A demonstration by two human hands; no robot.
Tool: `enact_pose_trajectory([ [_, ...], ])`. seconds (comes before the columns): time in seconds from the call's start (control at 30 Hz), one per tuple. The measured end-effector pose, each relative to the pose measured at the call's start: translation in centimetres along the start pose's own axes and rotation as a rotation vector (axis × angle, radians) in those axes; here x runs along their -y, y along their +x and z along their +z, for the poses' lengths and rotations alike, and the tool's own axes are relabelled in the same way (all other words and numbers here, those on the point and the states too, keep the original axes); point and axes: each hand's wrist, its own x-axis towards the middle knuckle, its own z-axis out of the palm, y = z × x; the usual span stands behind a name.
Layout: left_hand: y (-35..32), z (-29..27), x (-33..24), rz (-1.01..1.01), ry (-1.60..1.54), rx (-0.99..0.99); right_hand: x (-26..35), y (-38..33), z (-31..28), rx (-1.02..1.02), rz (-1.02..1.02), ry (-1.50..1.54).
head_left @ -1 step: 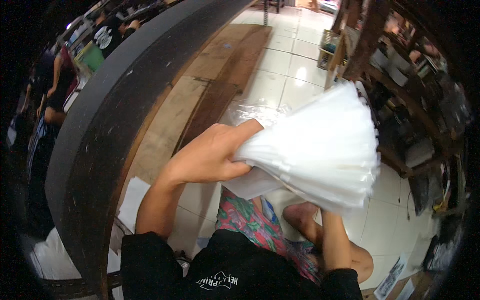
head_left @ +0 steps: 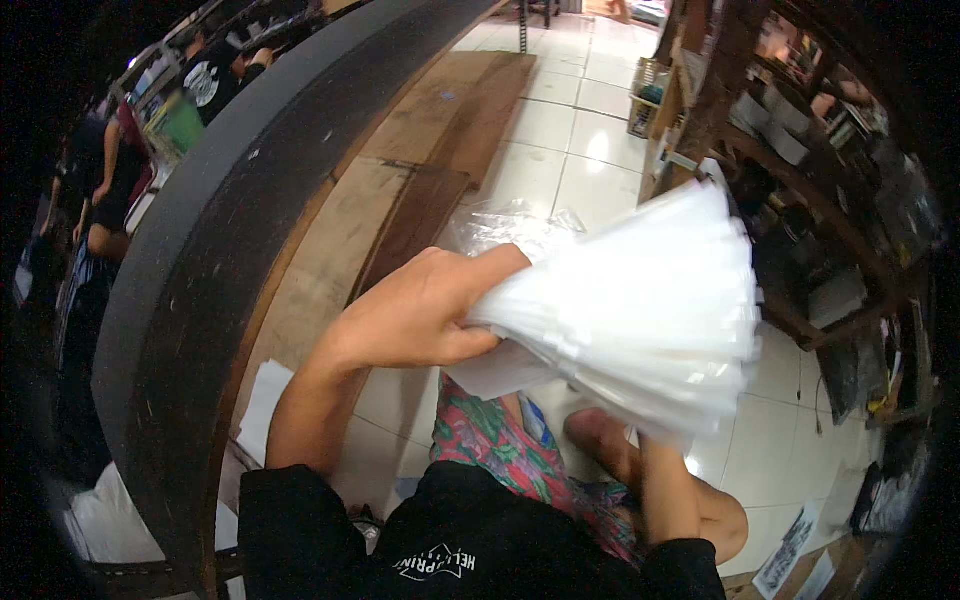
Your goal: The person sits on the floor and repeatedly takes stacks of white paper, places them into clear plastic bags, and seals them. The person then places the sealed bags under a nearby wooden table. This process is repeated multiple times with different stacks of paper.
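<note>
A thick bundle of thin white sheets (head_left: 630, 300), slightly glossy, spreads like a fan in front of me. I cannot make out whether they are paper or plastic. My left hand (head_left: 430, 310) is closed round the bundle's narrow end, thumb and fingers pinching it. The wide, loose edge points right and is blurred. From below, my right forearm (head_left: 672, 495) reaches up behind that loose edge, and the sheets hide the right hand and its fingers. Under the left hand a flat white sheet (head_left: 500, 370) hangs out from the bundle. Crumpled clear plastic (head_left: 510, 225) lies just beyond.
A long dark table edge (head_left: 190, 270) curves along my left, with wooden boards (head_left: 400, 180) beside it. Cluttered wooden shelving (head_left: 790, 190) stands on the right, near a yellowish basket (head_left: 645, 95). Printed sheets (head_left: 785, 550) lie at lower right. Other people (head_left: 205, 85) are at far left.
The fan's loose edge has shifted slightly, its lower sheets blurring near my right forearm. My left hand keeps its grip. The surroundings have moved a little in the view.
</note>
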Motion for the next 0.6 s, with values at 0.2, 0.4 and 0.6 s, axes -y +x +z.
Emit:
enact_pose_trajectory([
  [0.2,3.0,0.4,-5.5,0.416,0.394,0.21,-4.5,-3.6,-0.1,-0.05,-0.129,0.165],
  [0.4,2.3,2.0,-7.0,0.653,0.66,0.287,-4.9,-4.3,2.0,0.453,0.102,0.551],
  [0.6,2.1,3.4,-5.7,0.808,0.67,0.121,-1.9,-6.0,-1.1,0.422,0.248,0.133],
])
